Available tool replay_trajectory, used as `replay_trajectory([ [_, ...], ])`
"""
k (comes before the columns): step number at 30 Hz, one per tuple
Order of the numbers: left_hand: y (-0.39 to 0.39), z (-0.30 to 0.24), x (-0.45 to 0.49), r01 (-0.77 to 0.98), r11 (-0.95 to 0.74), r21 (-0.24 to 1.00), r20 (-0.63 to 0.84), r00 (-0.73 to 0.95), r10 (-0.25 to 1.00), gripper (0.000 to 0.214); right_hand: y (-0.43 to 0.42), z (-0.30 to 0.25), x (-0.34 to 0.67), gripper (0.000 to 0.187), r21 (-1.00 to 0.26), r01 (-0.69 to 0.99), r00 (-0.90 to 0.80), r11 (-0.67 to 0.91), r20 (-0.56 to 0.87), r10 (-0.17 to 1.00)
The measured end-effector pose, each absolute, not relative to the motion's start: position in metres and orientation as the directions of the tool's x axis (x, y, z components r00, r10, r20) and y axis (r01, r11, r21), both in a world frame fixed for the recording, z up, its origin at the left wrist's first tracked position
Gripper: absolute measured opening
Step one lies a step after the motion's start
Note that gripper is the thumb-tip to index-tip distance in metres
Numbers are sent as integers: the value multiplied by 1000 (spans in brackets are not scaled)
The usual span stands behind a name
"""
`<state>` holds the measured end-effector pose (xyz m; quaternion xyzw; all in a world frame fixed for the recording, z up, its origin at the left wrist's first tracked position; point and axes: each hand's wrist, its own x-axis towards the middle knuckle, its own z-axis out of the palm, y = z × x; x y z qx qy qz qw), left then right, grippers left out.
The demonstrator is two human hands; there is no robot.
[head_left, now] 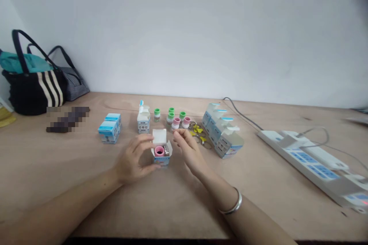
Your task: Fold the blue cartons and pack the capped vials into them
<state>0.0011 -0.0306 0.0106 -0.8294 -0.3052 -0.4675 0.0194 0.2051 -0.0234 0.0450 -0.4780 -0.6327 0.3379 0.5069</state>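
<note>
We see the open box [161,156] standing upright between the hands, touching the curled left hand [133,159], with the pinched, empty-looking right hand [187,149] just beside.

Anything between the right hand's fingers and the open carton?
Nothing visible. The right hand is just right of the open carton, with only the wooden tabletop beneath the gap. The pink-capped vials sit farther back, beyond the fingertips, not in between.
</note>
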Motion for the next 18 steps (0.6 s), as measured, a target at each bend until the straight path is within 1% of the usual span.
replay_trajectory([
  [2, -32, 9, 0, 538, -772, 339, 810, 250, 530, 54, -22, 47, 209, 26, -946, 205, -74, 251, 241, 968],
  [3, -33, 9, 0, 538, -760, 364, 806, 227, 547, 52, -21, 47, 210, 25, -957, 184, -115, 223, 204, 972],
  [4, -34, 9, 0, 534, -758, 375, 793, 238, 560, 48, -21, 47, 210, 27, -966, 166, -166, 197, 170, 971],
  [6, -34, 8, 1, 510, -776, 371, 760, 313, 570, 35, -21, 46, 210, 32, -976, 144, -259, 162, 121, 958],
  [8, -34, 7, 2, 486, -792, 370, 742, 359, 567, 28, -22, 44, 207, 31, -980, 134, -297, 149, 104, 949],
  [13, -30, 4, 4, 475, -767, 431, 730, 316, 606, 39, -25, 43, 200, 28, -991, 59, -336, 122, 95, 937],
  [15, -28, 2, 5, 463, -769, 440, 709, 347, 614, 39, -25, 45, 201, 27, -995, 19, -365, 96, 83, 927],
  [18, -29, 2, 5, 459, -776, 432, 693, 381, 612, 37, -24, 47, 205, 24, -996, -44, -362, 74, 85, 928],
])
